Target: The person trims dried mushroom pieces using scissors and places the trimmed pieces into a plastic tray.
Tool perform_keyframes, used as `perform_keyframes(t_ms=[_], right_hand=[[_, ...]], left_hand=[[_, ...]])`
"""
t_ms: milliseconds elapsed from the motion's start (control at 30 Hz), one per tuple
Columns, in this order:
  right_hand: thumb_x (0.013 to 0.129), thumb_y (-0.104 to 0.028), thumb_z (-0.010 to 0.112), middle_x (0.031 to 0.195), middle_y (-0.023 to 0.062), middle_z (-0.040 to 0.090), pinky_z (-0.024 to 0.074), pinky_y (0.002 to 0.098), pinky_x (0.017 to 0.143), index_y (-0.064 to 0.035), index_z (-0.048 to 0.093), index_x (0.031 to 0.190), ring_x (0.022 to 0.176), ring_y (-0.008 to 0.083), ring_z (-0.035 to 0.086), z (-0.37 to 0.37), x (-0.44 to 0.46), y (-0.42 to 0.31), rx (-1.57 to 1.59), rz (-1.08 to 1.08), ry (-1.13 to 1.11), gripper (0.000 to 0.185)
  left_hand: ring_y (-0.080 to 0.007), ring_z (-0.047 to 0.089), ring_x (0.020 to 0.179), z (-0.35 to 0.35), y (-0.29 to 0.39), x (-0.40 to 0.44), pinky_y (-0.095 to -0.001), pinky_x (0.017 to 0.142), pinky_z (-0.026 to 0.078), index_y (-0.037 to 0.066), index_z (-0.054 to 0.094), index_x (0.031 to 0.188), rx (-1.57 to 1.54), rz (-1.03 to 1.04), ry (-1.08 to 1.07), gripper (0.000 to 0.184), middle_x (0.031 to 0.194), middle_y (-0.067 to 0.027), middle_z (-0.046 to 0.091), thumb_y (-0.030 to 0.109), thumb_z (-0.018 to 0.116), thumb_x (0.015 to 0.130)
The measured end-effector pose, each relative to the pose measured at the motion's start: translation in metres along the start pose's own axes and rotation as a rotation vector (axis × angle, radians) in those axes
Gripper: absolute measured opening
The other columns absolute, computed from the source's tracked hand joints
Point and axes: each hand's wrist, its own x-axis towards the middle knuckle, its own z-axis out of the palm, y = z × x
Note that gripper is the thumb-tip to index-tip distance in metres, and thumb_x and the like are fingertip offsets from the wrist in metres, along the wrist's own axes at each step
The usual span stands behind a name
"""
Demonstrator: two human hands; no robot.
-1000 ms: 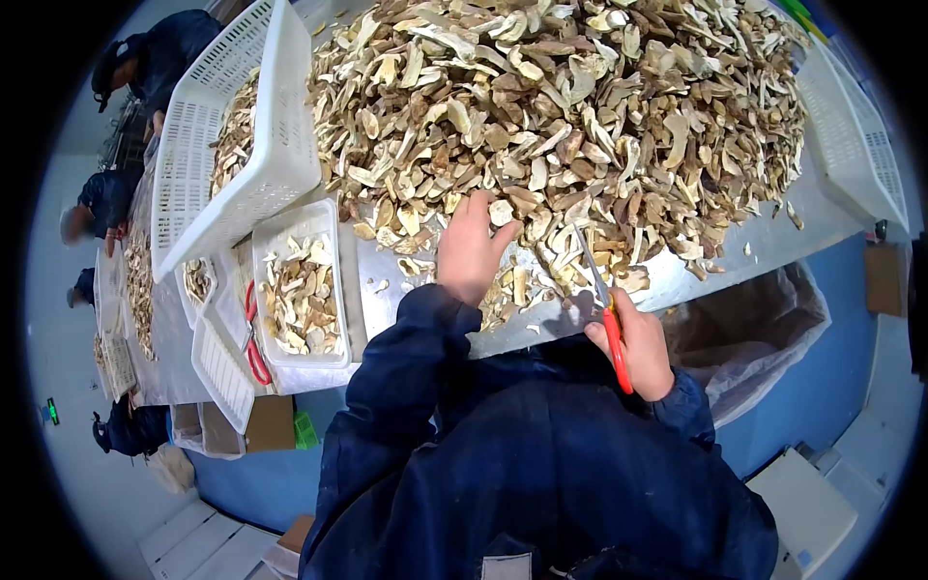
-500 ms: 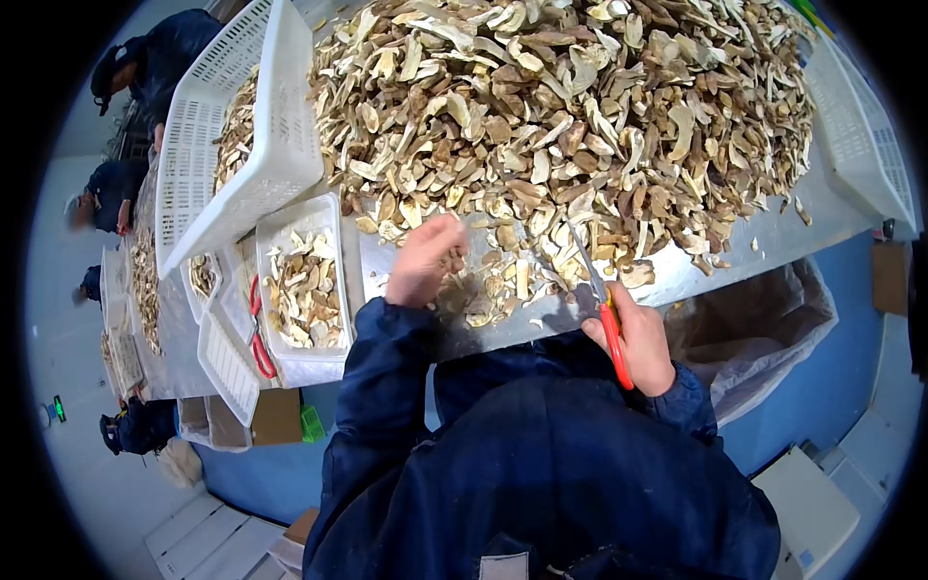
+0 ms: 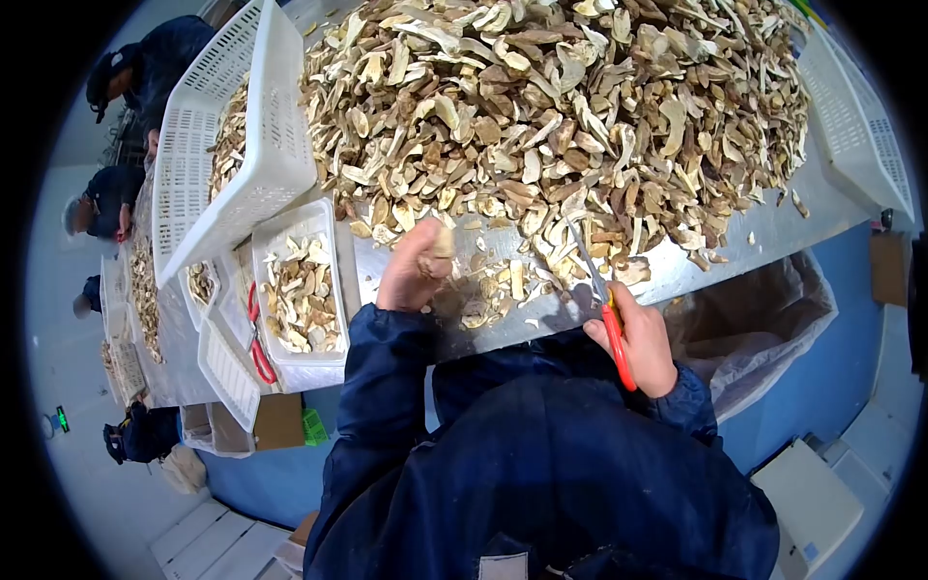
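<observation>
My left hand [image 3: 409,274] is closed around a pale dried mushroom slice [image 3: 444,242], raised a little over the near edge of the table. In my right hand [image 3: 646,346] are red-handled scissors [image 3: 617,340], their blades pointing away from me toward the loose pieces. A large heap of dried mushroom slices [image 3: 561,106] lies just beyond both hands. Between them, small mushroom bits [image 3: 488,290] are scattered on the metal table [image 3: 754,249]. Left of my left hand stands a white tray [image 3: 340,280] partly filled with slices.
A tilted white basket [image 3: 280,126] holds slices at the left; another white basket [image 3: 851,126] is at the right. Red-handled scissors [image 3: 257,338] lie beside the tray. A lined box [image 3: 764,329] sits below the table's right edge. Several co-workers [image 3: 145,63] are along the left.
My left hand has moved slightly left and turned, so the slice in its fingers now shows. My right hand and the scissors have barely moved.
</observation>
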Motion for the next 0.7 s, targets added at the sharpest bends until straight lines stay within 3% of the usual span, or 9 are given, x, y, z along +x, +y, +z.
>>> perform_keyframes(t_ms=[100,200,233,333,367,467,600,633,700], right_hand=[[0.083,-0.042,0.068,0.062,0.0175,0.059,0.0471,0.0432,0.056,0.0011,0.051,0.113,0.061,0.0377,0.062,0.002,0.002,0.002,0.017,-0.022,-0.002,0.055],[0.083,-0.041,0.069,0.062,0.0177,0.059,0.0470,0.0434,0.056,0.0012,0.051,0.114,0.061,0.0380,0.062,0.002,0.003,0.000,0.017,-0.024,-0.015,0.056],[0.083,-0.041,0.069,0.062,0.0178,0.059,0.0470,0.0434,0.056,0.0014,0.051,0.114,0.061,0.0381,0.062,0.001,0.002,0.000,0.012,-0.023,-0.019,0.056],[0.083,-0.040,0.069,0.062,0.0184,0.059,0.0471,0.0432,0.057,0.0018,0.051,0.114,0.062,0.0383,0.062,-0.001,0.000,0.000,0.023,-0.001,-0.012,0.056],[0.082,-0.040,0.070,0.063,0.0186,0.059,0.0471,0.0431,0.057,0.0019,0.051,0.114,0.062,0.0383,0.062,-0.001,0.000,0.000,0.034,0.007,-0.009,0.056],[0.082,-0.039,0.070,0.063,0.0188,0.059,0.0473,0.0424,0.058,0.0023,0.051,0.114,0.063,0.0382,0.062,-0.002,0.000,-0.001,0.037,0.015,-0.009,0.055],[0.083,-0.039,0.070,0.066,0.0185,0.061,0.0474,0.0420,0.058,0.0015,0.051,0.114,0.064,0.0381,0.063,-0.002,0.000,0.001,0.020,0.023,-0.012,0.055],[0.083,-0.039,0.070,0.067,0.0184,0.061,0.0474,0.0419,0.058,0.0012,0.051,0.115,0.064,0.0381,0.063,-0.003,0.000,0.000,0.032,0.026,-0.016,0.054],[0.083,-0.038,0.070,0.070,0.0178,0.062,0.0473,0.0420,0.058,0.0003,0.051,0.116,0.066,0.0383,0.063,-0.004,0.001,0.001,0.062,0.023,-0.030,0.053]], left_hand=[[-0.0117,0.051,0.067,0.019,0.002,-0.006,-0.0202,0.063,0.041,0.007,0.051,0.105,-0.183,0.064,0.101,0.021,0.077,0.0003,0.051,0.020,0.059,0.091],[-0.0131,0.053,0.071,0.032,0.002,0.008,-0.0216,0.062,0.042,0.008,0.054,0.104,0.050,0.079,0.275,0.017,0.081,-0.0004,0.053,0.017,0.059,0.090],[-0.0132,0.055,0.074,0.023,0.002,0.015,-0.0235,0.062,0.042,0.008,0.058,0.099,0.228,0.026,0.193,0.014,0.083,-0.0002,0.056,0.013,0.064,0.087],[-0.0164,0.058,0.075,0.048,-0.016,0.034,-0.0293,0.063,0.044,0.005,0.061,0.092,1.263,0.250,0.231,0.013,0.085,-0.0042,0.058,0.011,0.068,0.082],[-0.0225,0.059,0.075,0.059,-0.021,0.036,-0.0341,0.067,0.047,0.002,0.061,0.088,1.643,0.438,0.287,0.014,0.084,-0.0100,0.059,0.011,0.069,0.080],[-0.0276,0.060,0.078,0.060,-0.033,0.043,-0.0362,0.071,0.047,0.001,0.061,0.089,1.865,0.533,0.301,0.015,0.084,-0.0141,0.059,0.010,0.068,0.079],[-0.0313,0.060,0.080,0.060,-0.015,0.019,-0.0367,0.075,0.050,0.001,0.059,0.089,1.564,0.480,0.254,0.011,0.085,-0.0150,0.060,0.006,0.064,0.079],[-0.0298,0.062,0.078,0.057,-0.007,0.003,-0.0332,0.070,0.051,0.001,0.058,0.088,1.592,0.645,0.290,0.014,0.084,-0.0156,0.061,0.002,0.066,0.077],[-0.0210,0.065,0.079,0.056,0.022,-0.042,-0.0309,0.063,0.051,0.001,0.060,0.094,1.471,0.575,0.657,0.018,0.084,-0.0125,0.065,0.000,0.066,0.077]])
